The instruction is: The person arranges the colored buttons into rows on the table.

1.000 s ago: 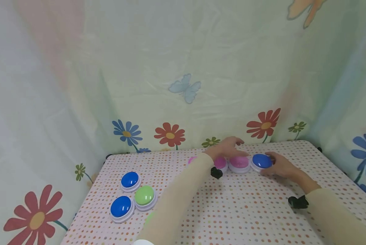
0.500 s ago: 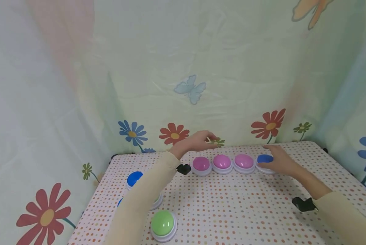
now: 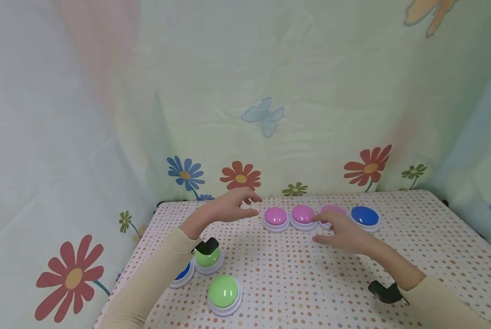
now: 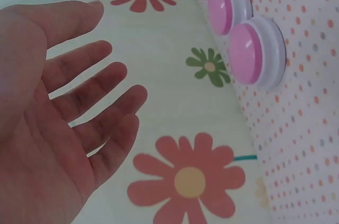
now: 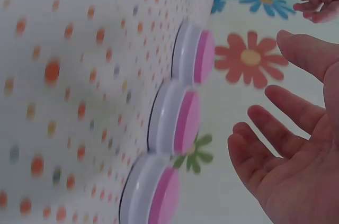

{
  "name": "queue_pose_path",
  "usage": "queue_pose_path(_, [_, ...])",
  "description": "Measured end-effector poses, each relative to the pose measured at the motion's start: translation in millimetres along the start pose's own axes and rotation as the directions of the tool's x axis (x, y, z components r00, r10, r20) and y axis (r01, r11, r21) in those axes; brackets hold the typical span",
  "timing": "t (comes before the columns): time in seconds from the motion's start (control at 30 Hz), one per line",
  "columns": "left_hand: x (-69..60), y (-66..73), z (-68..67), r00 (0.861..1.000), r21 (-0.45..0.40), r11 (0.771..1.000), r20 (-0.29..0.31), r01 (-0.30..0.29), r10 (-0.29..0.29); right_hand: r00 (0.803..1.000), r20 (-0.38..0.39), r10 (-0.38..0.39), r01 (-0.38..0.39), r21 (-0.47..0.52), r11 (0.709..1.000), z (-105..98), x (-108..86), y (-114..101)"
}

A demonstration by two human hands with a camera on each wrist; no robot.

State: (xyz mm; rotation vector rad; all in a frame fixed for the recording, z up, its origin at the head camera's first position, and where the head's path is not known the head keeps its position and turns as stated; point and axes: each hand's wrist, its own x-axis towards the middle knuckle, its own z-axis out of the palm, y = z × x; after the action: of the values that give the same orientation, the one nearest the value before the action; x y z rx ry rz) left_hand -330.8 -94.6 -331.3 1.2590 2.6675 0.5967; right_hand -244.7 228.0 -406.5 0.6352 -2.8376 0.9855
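Observation:
Three pink dome push buttons on white bases stand in a row near the table's far edge: the left one [image 3: 276,216], the middle one [image 3: 303,214] and the right one [image 3: 333,209]. A blue push button [image 3: 365,215] ends the row at the right. My right hand [image 3: 345,234] hovers over the row's near side, fingers loosely bent, holding nothing, and partly hides the right pink button. Left of the row, my left hand [image 3: 229,205] is raised above the table with relaxed, spread fingers. Its palm [image 4: 47,144] is bare in the left wrist view.
At the left of the table are a near green button [image 3: 223,291], a farther green button [image 3: 207,258] and a blue button [image 3: 182,273] partly behind my left forearm. A flowered curtain [image 3: 212,100] rises behind the dotted tabletop [image 3: 290,283].
My left hand has moved left, away from above the pink buttons. My right hand has come off the blue button and shifted left. The head view has turned slightly.

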Motion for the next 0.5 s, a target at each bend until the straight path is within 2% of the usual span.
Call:
queue_pose_path(0.13, [-31.7, -3.1, 1.2, 0.999, 0.007, 0.999, -0.018, 0.039, -0.039, 0.997, 0.046, -0.056, 0.054, 0.043, 0.998, 21, 2.7, -12])
queue_pose_path(0.27, [-59.4, -5.8, 6.5, 0.998, 0.005, 0.999, -0.023, 0.053, -0.053, 0.989, 0.086, -0.123, 0.114, 0.103, 0.988, 38, 4.3, -21])
queue_pose_path(0.37, [-78.0, -6.7, 14.3, 0.998, -0.035, 0.998, -0.012, 0.055, -0.055, 0.980, 0.118, -0.161, 0.144, 0.142, 0.979, 51, 4.4, -29])
queue_pose_path(0.5, [-97.0, -8.7, 29.0, 0.997, -0.080, 0.994, -0.004, 0.071, -0.072, 0.972, 0.157, -0.175, 0.144, 0.191, 0.971, 67, 6.7, -41])
